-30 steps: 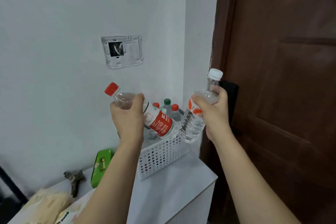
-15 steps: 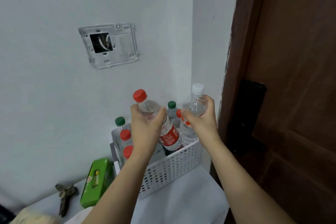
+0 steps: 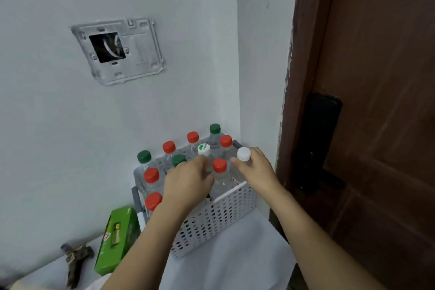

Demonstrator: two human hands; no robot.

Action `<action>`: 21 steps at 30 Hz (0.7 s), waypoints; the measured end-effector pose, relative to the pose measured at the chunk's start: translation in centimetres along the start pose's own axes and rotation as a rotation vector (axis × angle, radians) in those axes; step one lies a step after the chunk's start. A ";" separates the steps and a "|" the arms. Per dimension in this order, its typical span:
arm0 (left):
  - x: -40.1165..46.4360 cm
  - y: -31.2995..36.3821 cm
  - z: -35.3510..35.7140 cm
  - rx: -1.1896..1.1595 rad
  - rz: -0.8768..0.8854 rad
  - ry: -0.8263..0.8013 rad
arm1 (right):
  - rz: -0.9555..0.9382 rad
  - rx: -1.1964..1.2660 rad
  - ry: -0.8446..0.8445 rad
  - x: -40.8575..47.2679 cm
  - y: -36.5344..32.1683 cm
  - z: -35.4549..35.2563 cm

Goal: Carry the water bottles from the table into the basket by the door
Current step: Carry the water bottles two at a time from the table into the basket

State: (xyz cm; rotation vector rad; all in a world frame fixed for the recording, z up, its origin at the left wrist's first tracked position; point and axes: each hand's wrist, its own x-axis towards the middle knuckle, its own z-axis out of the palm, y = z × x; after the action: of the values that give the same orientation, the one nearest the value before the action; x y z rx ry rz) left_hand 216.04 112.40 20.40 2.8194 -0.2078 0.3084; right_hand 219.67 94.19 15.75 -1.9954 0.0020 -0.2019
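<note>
A white perforated basket (image 3: 226, 216) stands on a white cabinet top in the corner beside the brown door (image 3: 381, 125). It holds several upright clear water bottles with red, green and white caps. My left hand (image 3: 188, 183) grips a red-capped bottle (image 3: 220, 173) that stands upright inside the basket's front part. My right hand (image 3: 256, 172) is wrapped around the neck of a white-capped bottle (image 3: 243, 154), which is down in the basket's right corner. The lower parts of both bottles are hidden by my hands and the basket wall.
A green battery pack (image 3: 117, 238) leans against the basket's left side. A dark metal tool (image 3: 75, 259) lies further left on the white cabinet top (image 3: 226, 266). An open wall switch box (image 3: 117, 50) is above. A black door lock (image 3: 317, 148) is right of the basket.
Both hands have come down and forward with their bottles. The bottles went from tilted in the air above the basket to upright inside it.
</note>
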 end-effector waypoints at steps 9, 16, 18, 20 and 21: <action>-0.2 0.2 1.0 -0.011 0.192 0.127 | -0.018 0.085 -0.002 -1.4 0.0 0.0; 0.1 0.1 1.4 0.012 0.199 0.144 | -0.032 0.049 -0.023 -0.8 0.7 0.3; 0.0 0.3 1.2 0.024 0.188 0.134 | -0.021 0.047 -0.040 -0.8 0.5 0.1; 0.0 0.8 1.0 0.053 0.184 0.108 | -0.012 0.057 -0.075 -0.8 0.0 -0.3; 0.0 0.9 0.9 0.066 0.189 0.097 | -0.012 0.061 -0.090 -0.8 -0.2 -0.5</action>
State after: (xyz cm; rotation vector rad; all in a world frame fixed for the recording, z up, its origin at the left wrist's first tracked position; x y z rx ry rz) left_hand 216.11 111.31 19.80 2.8450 -0.4516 0.5008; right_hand 218.76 93.90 16.06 -1.9426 -0.0725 -0.1185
